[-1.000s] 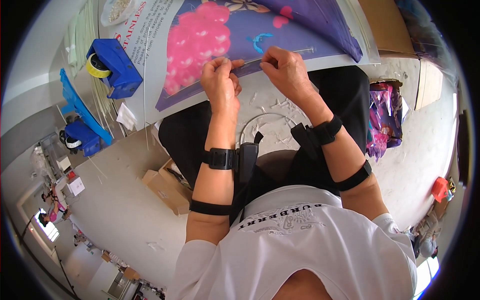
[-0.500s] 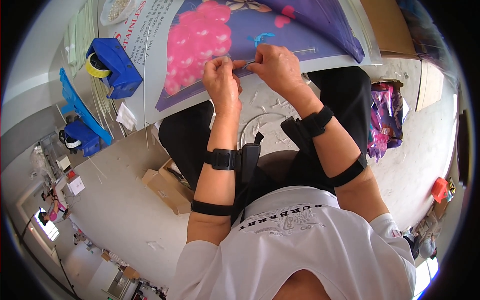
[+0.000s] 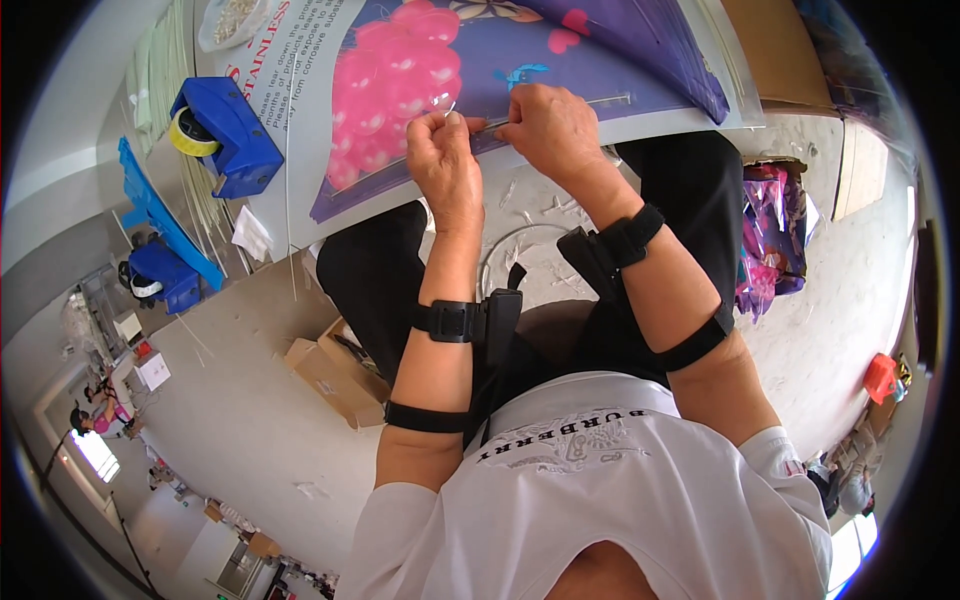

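Note:
My left hand (image 3: 443, 165) is closed, with a small white piece (image 3: 452, 107) standing out between thumb and fingers. Its fingertip meets a thin pale rod (image 3: 612, 100) that runs behind my right hand. Beside it, my right hand (image 3: 552, 128) pinches that rod near its left end; the fingertips are partly hidden. Both hands are over the near edge of a purple printed sheet (image 3: 490, 68) with pink balloons. The sheet lies on a white board (image 3: 305, 165) with printed lettering.
On the left stand a blue tape dispenser (image 3: 245, 150), a bowl of small white pieces (image 3: 228, 28) and a bundle of pale strips (image 3: 160, 60). A carton (image 3: 335, 375) sits on the floor. To the right, a box (image 3: 775, 235) holds purple printed packs.
The small white piece now sticks up above my left fingertips. My right hand has shifted slightly left; the sheet and board look unmoved.

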Demonstrator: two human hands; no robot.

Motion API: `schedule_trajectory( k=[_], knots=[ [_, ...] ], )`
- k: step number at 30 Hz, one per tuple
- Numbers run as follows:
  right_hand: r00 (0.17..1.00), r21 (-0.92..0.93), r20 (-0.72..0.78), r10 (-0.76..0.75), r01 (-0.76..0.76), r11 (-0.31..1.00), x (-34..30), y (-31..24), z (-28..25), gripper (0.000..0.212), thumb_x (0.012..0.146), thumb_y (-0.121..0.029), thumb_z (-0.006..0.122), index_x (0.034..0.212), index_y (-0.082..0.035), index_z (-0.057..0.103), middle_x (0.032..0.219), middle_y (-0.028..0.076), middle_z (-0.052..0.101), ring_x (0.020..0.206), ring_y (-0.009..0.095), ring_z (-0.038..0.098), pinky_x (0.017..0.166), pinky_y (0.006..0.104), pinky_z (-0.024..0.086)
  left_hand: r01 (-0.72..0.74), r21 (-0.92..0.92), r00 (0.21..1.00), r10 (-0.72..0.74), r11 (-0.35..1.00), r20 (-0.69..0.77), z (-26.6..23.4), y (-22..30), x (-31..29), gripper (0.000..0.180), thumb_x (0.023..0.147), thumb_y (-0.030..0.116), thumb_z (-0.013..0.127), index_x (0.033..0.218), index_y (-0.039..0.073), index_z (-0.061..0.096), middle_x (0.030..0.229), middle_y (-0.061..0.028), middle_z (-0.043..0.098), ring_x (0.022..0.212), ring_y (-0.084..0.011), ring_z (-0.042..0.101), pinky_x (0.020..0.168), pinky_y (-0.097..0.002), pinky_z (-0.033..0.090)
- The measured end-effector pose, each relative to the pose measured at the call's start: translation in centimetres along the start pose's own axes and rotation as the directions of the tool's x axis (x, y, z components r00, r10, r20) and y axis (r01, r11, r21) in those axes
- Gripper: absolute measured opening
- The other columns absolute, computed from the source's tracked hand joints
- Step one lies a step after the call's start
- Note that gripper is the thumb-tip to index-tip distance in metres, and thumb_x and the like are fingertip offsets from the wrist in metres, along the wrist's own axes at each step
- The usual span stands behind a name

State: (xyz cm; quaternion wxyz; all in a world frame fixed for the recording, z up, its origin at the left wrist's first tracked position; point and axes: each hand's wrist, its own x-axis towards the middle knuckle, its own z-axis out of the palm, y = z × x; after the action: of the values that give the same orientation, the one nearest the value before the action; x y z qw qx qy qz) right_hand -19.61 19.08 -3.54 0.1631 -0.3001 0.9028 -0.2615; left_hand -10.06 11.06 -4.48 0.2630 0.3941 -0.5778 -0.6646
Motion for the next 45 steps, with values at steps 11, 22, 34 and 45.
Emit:
schedule_trajectory(
  k=[11,22,34,45],
  knots=[
    [0.998,0.008,-0.007,-0.062,0.062,0.998,-0.4,0.3,0.2,0.019,0.067,-0.020,0.071,0.077,-0.008,0.059,0.070,0.011,0.062,0.071,0.033,0.060,0.061,0.0419,0.047,-0.240,0.112,0.966,0.248,0.964,-0.066,-1.4,1.0,1.2,0.027,0.091,0.022,0.053,0.108,0.002,0.050,0.081,-0.0016,0.054,0.056,-0.0073,0.048,0.048,-0.0200,0.039],
    [0.857,-0.230,-0.016,-0.515,0.498,0.836,-4.5,0.2,1.3,0.088,0.069,-0.048,0.068,0.133,0.001,0.034,0.141,0.012,0.028,0.133,0.027,0.023,0.108,0.0452,0.018,0.252,-0.148,0.967,-0.243,0.956,0.077,-4.6,3.3,0.1,0.018,0.076,0.000,0.060,0.093,-0.002,0.063,0.090,-0.0070,0.059,0.057,-0.0068,0.044,0.043,-0.0190,0.032],
    [0.907,-0.280,0.018,-0.421,0.408,0.869,-4.8,-0.1,2.9,0.098,0.061,-0.046,0.074,0.137,-0.002,0.029,0.143,0.013,0.027,0.135,0.027,0.021,0.110,0.0487,0.011,0.360,0.034,0.933,-0.361,0.932,0.004,-3.1,3.2,0.9,0.011,0.079,0.006,0.065,0.086,-0.002,0.062,0.072,-0.0075,0.060,0.044,-0.0031,0.037,0.035,-0.0188,0.023],
    [0.907,-0.300,0.008,-0.421,0.403,0.865,-4.8,-0.2,2.9,0.079,0.068,-0.021,0.067,0.136,-0.002,0.032,0.143,0.013,0.028,0.134,0.027,0.024,0.110,0.0488,0.011,0.344,0.058,0.937,-0.339,0.937,-0.088,-2.2,2.8,1.4,0.011,0.076,0.005,0.067,0.083,-0.002,0.062,0.058,0.0008,0.048,0.042,-0.0026,0.032,0.036,-0.0198,0.021]
  ],
)
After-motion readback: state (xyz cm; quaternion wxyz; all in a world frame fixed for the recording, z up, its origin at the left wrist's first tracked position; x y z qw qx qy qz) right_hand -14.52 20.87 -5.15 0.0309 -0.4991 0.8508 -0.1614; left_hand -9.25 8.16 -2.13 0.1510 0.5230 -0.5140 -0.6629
